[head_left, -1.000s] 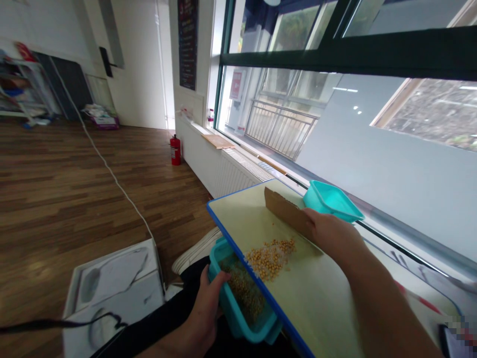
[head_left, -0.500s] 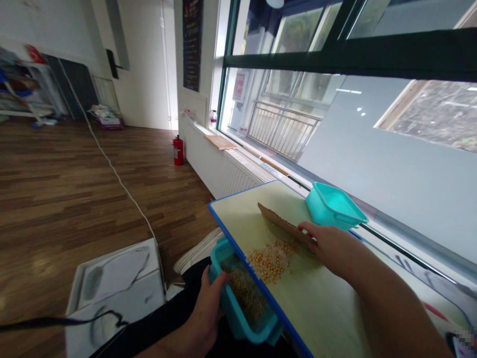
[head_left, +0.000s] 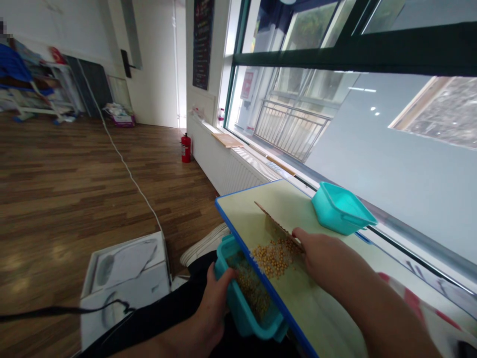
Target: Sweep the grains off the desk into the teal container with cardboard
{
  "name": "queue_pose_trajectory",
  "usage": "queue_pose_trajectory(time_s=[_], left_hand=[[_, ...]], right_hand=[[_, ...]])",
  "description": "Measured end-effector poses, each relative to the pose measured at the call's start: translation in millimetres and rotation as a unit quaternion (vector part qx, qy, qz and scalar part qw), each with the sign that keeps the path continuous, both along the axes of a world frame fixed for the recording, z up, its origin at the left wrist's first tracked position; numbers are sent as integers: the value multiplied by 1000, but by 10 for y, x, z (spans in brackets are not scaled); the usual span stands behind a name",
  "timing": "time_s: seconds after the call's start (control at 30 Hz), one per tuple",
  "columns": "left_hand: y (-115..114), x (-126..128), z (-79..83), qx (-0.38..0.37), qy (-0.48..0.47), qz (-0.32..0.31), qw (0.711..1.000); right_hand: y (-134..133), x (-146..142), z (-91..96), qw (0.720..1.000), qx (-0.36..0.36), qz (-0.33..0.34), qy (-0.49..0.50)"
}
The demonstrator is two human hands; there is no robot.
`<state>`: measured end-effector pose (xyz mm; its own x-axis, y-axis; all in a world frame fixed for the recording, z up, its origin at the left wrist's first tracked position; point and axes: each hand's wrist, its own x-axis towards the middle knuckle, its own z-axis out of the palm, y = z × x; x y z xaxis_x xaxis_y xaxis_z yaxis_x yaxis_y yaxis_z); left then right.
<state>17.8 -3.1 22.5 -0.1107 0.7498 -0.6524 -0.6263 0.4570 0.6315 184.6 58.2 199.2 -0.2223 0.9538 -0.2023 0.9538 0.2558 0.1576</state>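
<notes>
My left hand [head_left: 214,296] grips the near rim of a teal plastic tub [head_left: 257,330], held just below the table's blue edge. Yellow kernels and smaller grains [head_left: 255,296] lie in the tub. On the pale tabletop [head_left: 328,303], a loose pile of yellow kernels mixed with whitish grains [head_left: 274,258] rests close to that edge. My right hand [head_left: 316,253] pinches a flat piece of brown cardboard [head_left: 274,221], standing on its edge along the far side of the pile. Part of the cardboard is hidden by my fingers.
A second teal tub [head_left: 345,209] stands at the table's window side. Red-and-white material [head_left: 410,298] lies to the right. Below left, a white box [head_left: 126,278] sits on the wooden floor with a white cable [head_left: 130,171] nearby. A fire extinguisher [head_left: 186,148] stands by the radiator.
The cardboard has shifted towards the near edge and now stands closer against the kernel pile. My left hand keeps its hold on the tub. The whole view has swung slightly left.
</notes>
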Motion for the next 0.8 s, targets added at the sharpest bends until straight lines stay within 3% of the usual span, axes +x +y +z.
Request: queue_pose_trajectory(time_s=[0.8], left_hand=[[39, -17, -28, 9, 12, 18, 1000]], right_hand=[[-152, -144, 94, 998, -40, 37, -9]])
